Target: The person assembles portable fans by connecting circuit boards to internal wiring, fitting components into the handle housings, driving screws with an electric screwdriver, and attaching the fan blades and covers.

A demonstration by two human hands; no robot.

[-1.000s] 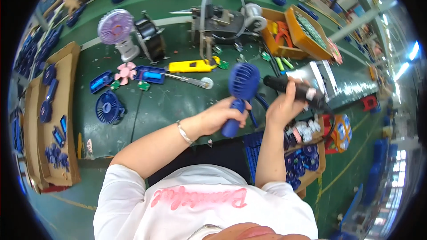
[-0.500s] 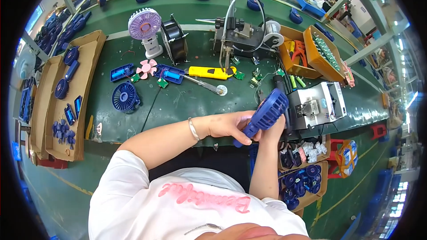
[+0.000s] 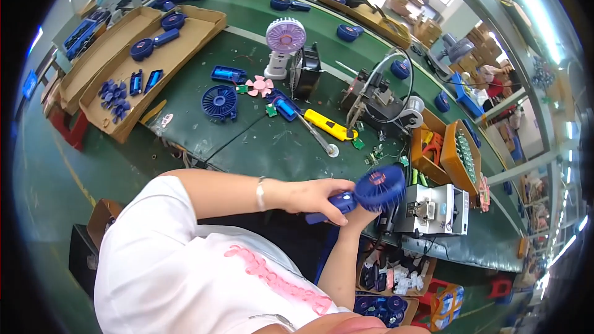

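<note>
A dark blue handheld fan (image 3: pixel 383 188) is held over the near edge of the bench, its round head to the right. My left hand (image 3: pixel 318 201) is closed round its handle, thumb on the near side. Below the fan's head, my right hand (image 3: pixel 360 218) grips it from underneath, most of its fingers hidden. Beyond my hands lie a screwdriver (image 3: pixel 318 135), a yellow tool (image 3: pixel 328 125), a pink fan blade (image 3: pixel 259 86), a blue fan grille (image 3: pixel 219 102) and opened blue handle shells (image 3: pixel 229 74) with small green circuit boards (image 3: pixel 271 110).
A white and purple fan (image 3: pixel 285 37) stands beside a black spool (image 3: pixel 307 73). A soldering stand (image 3: pixel 374 96) with a wire reel is behind. At right are orange bins (image 3: pixel 455 148) and a white machine (image 3: pixel 433 210). Cardboard trays (image 3: pixel 204 21) sit at left; a conveyor (image 3: pixel 247 9) carries fans.
My view has swung left, so the bench appears shifted and tilted. The fan has turned in my hands, its handle now lying flatter and its round front facing more upward.
</note>
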